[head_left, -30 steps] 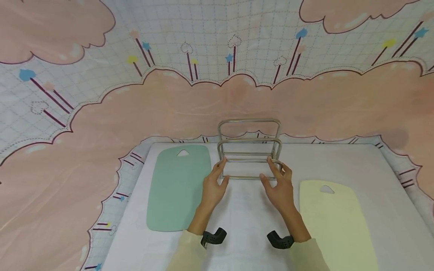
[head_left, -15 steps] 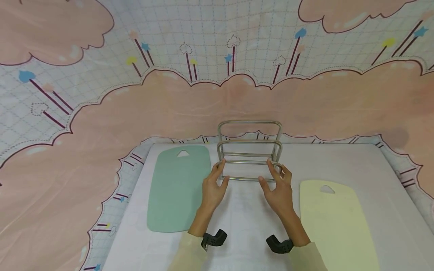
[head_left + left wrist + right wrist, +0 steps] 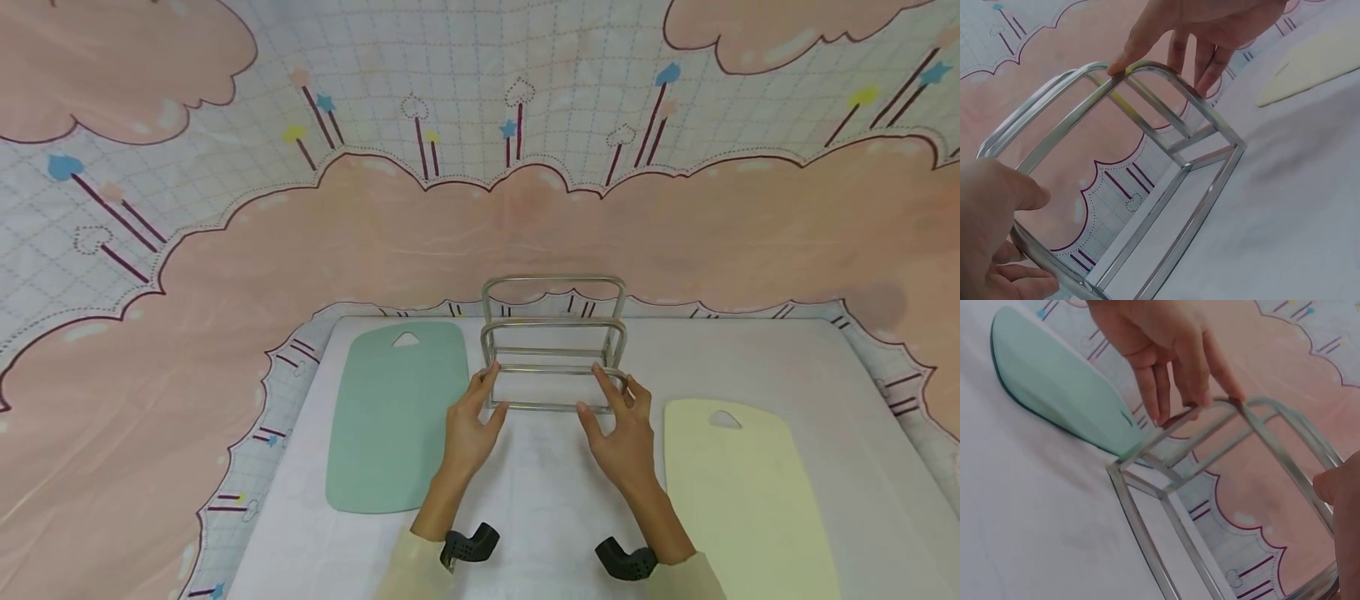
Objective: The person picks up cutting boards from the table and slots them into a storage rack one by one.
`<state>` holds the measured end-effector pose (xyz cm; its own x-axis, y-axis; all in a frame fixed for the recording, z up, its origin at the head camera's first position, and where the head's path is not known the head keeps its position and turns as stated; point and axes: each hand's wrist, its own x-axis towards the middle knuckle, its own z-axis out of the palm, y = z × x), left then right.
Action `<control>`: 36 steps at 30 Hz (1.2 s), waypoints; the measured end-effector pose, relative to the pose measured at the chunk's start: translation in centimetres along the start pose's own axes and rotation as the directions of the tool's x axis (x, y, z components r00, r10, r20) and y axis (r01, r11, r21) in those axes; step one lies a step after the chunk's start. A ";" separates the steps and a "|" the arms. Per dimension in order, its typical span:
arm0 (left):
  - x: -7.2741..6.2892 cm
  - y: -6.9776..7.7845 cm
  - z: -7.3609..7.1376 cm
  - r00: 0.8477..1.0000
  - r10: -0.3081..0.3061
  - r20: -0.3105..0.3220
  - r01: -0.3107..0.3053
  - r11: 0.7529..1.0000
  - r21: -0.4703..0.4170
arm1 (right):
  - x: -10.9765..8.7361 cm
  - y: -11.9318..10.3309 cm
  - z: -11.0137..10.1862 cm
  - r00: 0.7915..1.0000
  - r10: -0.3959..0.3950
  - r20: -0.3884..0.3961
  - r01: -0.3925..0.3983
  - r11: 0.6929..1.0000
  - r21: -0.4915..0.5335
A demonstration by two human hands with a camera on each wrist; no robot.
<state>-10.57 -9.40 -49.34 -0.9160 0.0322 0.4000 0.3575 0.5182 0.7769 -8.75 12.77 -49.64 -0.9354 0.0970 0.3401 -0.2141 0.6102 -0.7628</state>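
Observation:
A silver metal rack (image 3: pixel 551 324) with several upright loops stands near the far edge of the table, between both hands. My left hand (image 3: pixel 467 435) grips its left side at the front loop, index finger along the top corner and other fingers around the outside. On the opposite corner, my right hand (image 3: pixel 627 435) holds the same loop likewise, its index fingertip resting on the top bar. In the left wrist view, the left fingers (image 3: pixel 1025 281) curl around the tube (image 3: pixel 1072 131). Left of the rack lies a green cutting board (image 3: pixel 393 425); a pale yellow cutting board (image 3: pixel 742 492) lies at right.
A white table (image 3: pixel 540 517) carries everything. Behind it and at its sides hangs a pink and white patterned cloth (image 3: pixel 420 225). The green board lies close beside the left hand and forearm, and the yellow board's edge is near the right forearm.
The rack has shifted slightly toward me, with both hands holding it and moving along. Both cutting boards have stayed in place.

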 end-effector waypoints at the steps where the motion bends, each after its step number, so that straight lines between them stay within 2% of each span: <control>1: -0.1 0.1 0.0 1.000 0.000 -0.004 0.000 1.000 0.001 | -0.1 0.0 0.0 1.000 -0.004 -0.002 0.004 1.000 -0.002; 8: -1.0 0.3 -0.1 0.999 0.038 -0.029 -0.038 0.999 0.005 | -0.8 0.0 -0.2 1.000 -0.011 -0.018 0.011 1.000 -0.004; 15: -1.7 0.6 -0.2 1.000 0.010 -0.029 -0.010 1.000 0.006 | -1.4 -0.2 -0.3 1.000 0.019 -0.005 -0.019 1.000 0.009; 26: -2.7 0.8 -0.4 1.000 0.010 -0.026 -0.010 1.000 0.014 | -2.2 -0.8 -0.7 0.998 0.055 0.006 -0.056 0.998 0.013; 36: -3.5 0.8 -0.4 0.999 0.006 -0.046 -0.005 1.000 0.026 | -2.7 -0.8 -0.5 0.999 0.023 -0.045 -0.022 1.000 0.020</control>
<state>-7.04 -9.42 -49.91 -0.9044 -0.0037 0.4267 0.3574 0.5397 0.7622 -5.88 12.40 -49.71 -0.9263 0.1466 0.3471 -0.1989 0.5921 -0.7809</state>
